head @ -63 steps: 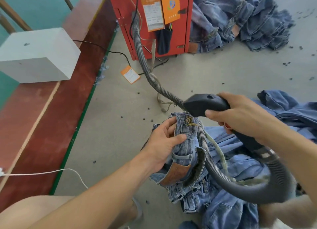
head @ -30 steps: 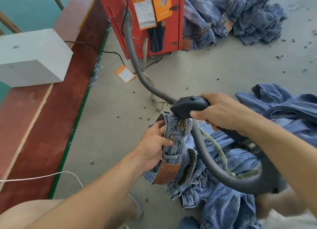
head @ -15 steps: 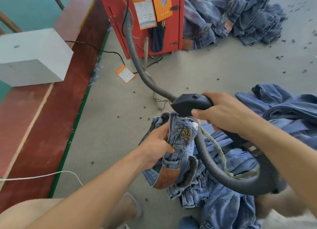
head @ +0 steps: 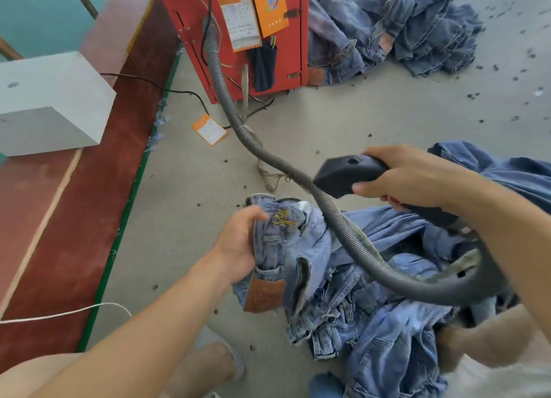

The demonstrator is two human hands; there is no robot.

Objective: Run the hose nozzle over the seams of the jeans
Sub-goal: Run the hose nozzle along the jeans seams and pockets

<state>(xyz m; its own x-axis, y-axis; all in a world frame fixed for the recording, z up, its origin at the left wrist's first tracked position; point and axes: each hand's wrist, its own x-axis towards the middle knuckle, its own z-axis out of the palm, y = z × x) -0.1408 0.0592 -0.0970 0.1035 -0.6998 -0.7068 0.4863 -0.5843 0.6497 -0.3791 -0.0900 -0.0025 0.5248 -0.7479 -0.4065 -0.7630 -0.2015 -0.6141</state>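
While the left hand (head: pixel 238 245) grips the bunched waistband of the jeans (head: pixel 301 248), yellow thread ends show on the denim and a brown leather patch (head: pixel 264 294) hangs below, its stamp unreadable. Just right and farther off, the right hand (head: pixel 408 178) is closed around the black nozzle (head: pixel 346 172), apart from the cloth. Its grey hose (head: pixel 226 99) runs to the far red machine (head: pixel 286 54), where orange labels (head: pixel 253 12) carry print too small to read.
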